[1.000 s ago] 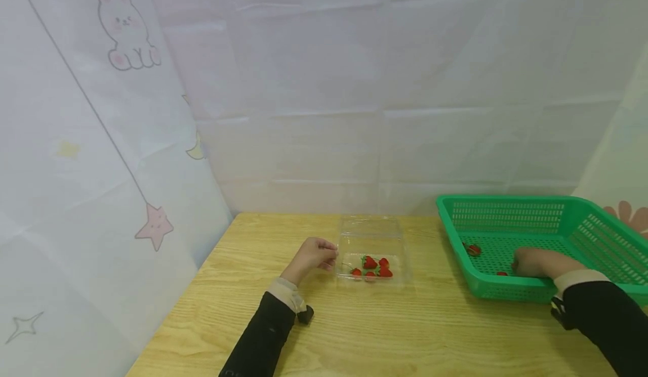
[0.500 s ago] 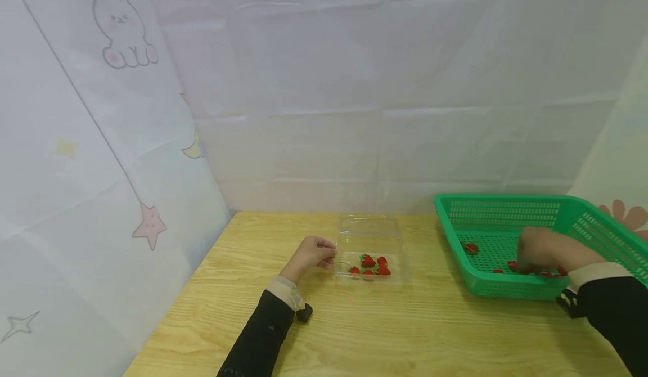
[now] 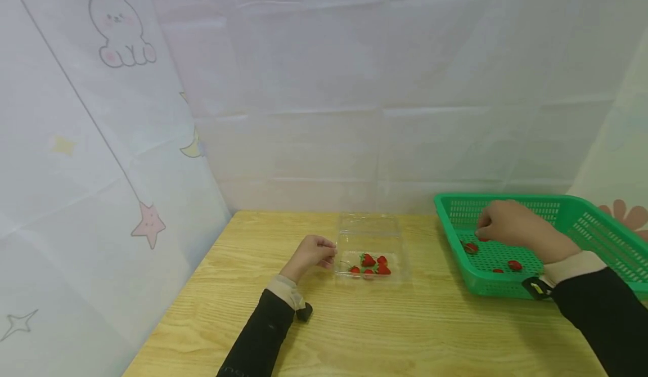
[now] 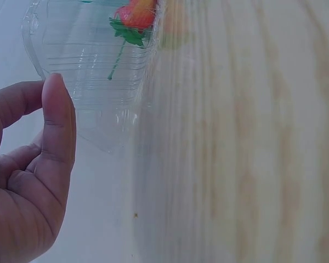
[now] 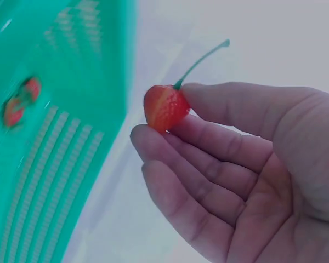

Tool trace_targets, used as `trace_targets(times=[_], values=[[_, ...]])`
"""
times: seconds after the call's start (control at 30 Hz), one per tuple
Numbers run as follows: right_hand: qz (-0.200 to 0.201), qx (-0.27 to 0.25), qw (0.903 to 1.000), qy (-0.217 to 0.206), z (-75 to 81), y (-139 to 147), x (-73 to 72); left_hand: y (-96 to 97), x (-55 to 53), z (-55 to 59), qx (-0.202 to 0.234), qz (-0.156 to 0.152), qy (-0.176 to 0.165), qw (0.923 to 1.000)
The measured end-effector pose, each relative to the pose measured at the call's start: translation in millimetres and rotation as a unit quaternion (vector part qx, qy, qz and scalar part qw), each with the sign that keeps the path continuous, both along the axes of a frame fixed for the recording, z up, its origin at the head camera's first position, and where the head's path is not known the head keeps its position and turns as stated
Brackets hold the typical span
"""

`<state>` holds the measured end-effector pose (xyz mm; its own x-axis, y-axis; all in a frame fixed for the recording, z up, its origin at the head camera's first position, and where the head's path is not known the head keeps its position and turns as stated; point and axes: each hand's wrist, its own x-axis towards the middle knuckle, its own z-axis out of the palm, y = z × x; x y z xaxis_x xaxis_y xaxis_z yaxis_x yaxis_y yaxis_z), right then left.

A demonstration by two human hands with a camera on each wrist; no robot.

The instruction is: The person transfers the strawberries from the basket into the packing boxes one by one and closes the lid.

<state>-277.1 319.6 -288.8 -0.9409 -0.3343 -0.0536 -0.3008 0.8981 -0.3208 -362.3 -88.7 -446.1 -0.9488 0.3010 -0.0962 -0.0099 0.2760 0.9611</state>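
In the right wrist view, my right hand (image 5: 230, 159) pinches a small red strawberry (image 5: 165, 107) with a green stem between thumb and fingers. The head view has that hand over the green plastic basket (image 3: 453, 253), the fruit mostly hidden by it. Still in the basket lie a strawberry (image 3: 471, 248) at the left, another strawberry (image 3: 514, 265) near the front, and a partly hidden one. My left hand (image 3: 310, 256) pinches the left edge of a clear plastic box (image 3: 343, 256), whose lid (image 3: 369, 225) stands raised at the back. Several strawberries (image 3: 368, 260) lie inside the box.
A wooden table (image 3: 374, 326) bears both box and basket, with a stretch of its surface between them. The pale cloth backdrop (image 3: 329, 84) rises behind the table, and a printed cloth (image 3: 101, 197) slants along the left.
My right hand has risen from the basket's floor and moved left with a strawberry, uncovering a strawberry near the front. My left hand stays at the box's edge.
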Motion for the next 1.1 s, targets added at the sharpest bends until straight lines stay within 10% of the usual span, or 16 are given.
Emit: trace_targets(times=[0.43, 1.1], values=[[0.039, -0.036, 0.9971, 0.054, -13.1, -84, -5.3, 4.4, 1.3, 2.9, -0.005, 0.005, -0.007, 0.9999], [0.055, -0.026, 0.9930, 0.102, -88.0, -193, -47.3, 9.1, 8.7, 10.0, -0.012, 0.014, -0.009, 0.9998]])
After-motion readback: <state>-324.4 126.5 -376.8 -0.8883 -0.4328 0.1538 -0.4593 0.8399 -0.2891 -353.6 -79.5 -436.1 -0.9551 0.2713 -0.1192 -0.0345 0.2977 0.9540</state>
